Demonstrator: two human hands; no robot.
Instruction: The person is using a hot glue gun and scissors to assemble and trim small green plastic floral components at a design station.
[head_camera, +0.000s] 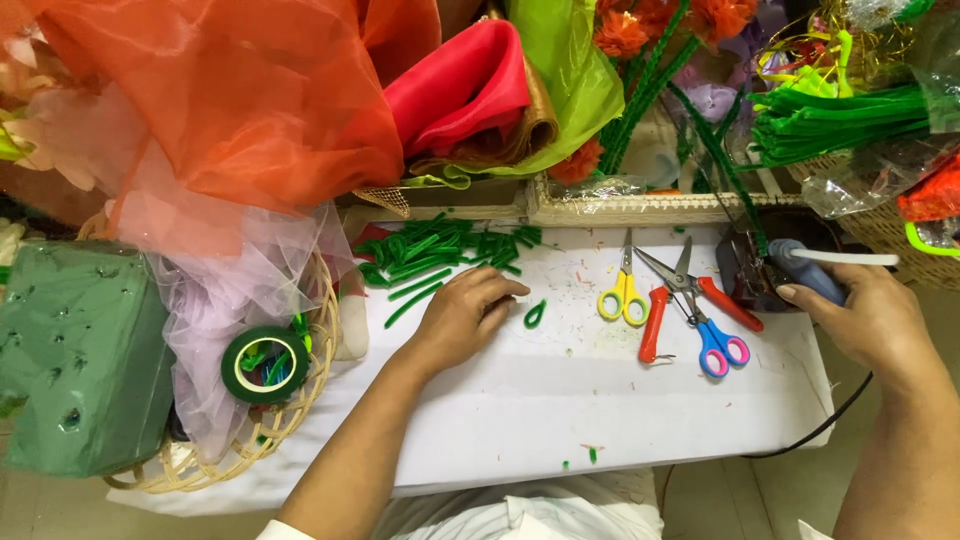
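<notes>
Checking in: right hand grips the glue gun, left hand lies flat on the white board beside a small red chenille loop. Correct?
Not quite. In the head view the small bent chenille loop is green, not red. The rest stands: the right hand grips the grey-blue glue gun, and the left hand lies on the white board.

A white counter (560, 400) is filling the middle of the view, its surface lying under soft, even light — pale tiled floor (760, 495) is showing beyond its right edge, and again below its left corner.
</notes>
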